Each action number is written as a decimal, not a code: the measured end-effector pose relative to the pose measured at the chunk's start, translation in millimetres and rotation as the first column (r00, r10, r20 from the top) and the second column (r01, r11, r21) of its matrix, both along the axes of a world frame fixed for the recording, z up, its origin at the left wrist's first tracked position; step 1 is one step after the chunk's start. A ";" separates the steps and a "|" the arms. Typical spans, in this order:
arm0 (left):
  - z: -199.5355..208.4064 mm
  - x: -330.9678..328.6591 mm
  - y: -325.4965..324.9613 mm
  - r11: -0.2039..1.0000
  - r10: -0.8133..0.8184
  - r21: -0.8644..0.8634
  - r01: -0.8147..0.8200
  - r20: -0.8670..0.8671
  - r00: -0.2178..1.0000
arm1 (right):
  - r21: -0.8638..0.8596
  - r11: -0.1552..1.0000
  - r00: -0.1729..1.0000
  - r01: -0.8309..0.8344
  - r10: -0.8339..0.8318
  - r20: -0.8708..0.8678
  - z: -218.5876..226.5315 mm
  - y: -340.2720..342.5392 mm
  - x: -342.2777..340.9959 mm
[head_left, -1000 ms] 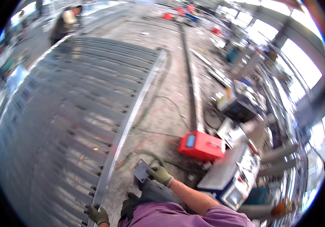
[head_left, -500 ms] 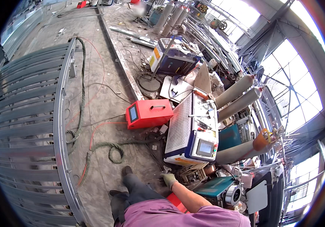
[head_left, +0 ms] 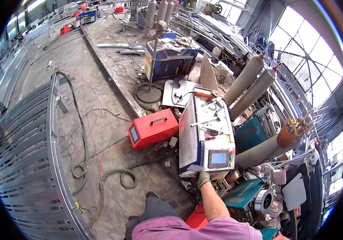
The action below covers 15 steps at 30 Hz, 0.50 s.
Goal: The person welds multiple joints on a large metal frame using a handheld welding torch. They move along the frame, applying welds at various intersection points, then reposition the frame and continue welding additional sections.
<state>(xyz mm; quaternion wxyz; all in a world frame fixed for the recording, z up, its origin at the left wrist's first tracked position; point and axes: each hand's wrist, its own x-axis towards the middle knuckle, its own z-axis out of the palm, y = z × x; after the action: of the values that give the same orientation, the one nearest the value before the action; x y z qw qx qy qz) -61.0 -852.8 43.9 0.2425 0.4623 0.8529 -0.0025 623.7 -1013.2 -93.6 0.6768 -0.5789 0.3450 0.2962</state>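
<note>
My right hand (head_left: pixel 203 179), in a pale work glove, is closed at the lower front of a white and blue machine cabinet (head_left: pixel 188 140). A flat grey piece (head_left: pixel 195 168) shows at its fingertips against the cabinet; its kind is unclear, and the glove hides part of the grip. Above the hand, the cabinet's front panel carries a lit screen (head_left: pixel 219 159) with coloured buttons beside it. Loose tools, among them a white bar (head_left: pixel 204 121), lie on the cabinet top. My left hand is out of view.
A red box-shaped machine (head_left: pixel 154 127) stands left of the cabinet. A thick hose (head_left: pixel 128 179) coils across the floor. Slatted metal railing (head_left: pixel 53 148) lies at the left. Gas cylinders (head_left: pixel 259 154) lean at the right, near a teal machine (head_left: pixel 241 196) with a wire spool.
My right hand has moved from low beside the cabinet up to its lower front, where the flat grey piece now shows. The screen looks brighter. My view has shifted, showing more of the far floor.
</note>
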 end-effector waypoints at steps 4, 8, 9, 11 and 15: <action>-12.2 50.0 15.4 0.995 -0.092 -0.032 0.094 0.061 0.994 | 0.250 0.964 0.996 0.086 -0.084 -0.019 -1.0 -38.4 106.9; -24.5 81.2 23.0 0.986 -0.146 -0.059 0.153 0.103 0.984 | 0.128 0.965 0.972 0.229 -0.235 0.027 -15.7 -63.4 195.2; -24.1 82.7 21.9 0.987 -0.146 -0.056 0.152 0.099 0.984 | 0.123 0.975 0.981 0.185 -0.191 0.037 -15.0 -57.3 206.2; -29.7 91.3 22.2 0.983 -0.157 -0.075 0.166 0.111 0.981 | 0.228 0.961 0.975 0.157 -0.188 0.121 -10.6 -65.5 233.6; -29.8 91.9 11.0 0.984 -0.141 -0.100 0.150 0.092 0.986 | 0.258 0.963 0.994 0.075 -0.093 0.059 -21.7 -26.3 230.8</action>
<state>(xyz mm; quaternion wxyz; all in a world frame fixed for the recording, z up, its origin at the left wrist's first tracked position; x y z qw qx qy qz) 30.9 -841.9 14.2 0.3018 0.5096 0.8044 -0.0463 854.5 -1039.4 -115.3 0.7694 -0.4818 0.3042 0.2886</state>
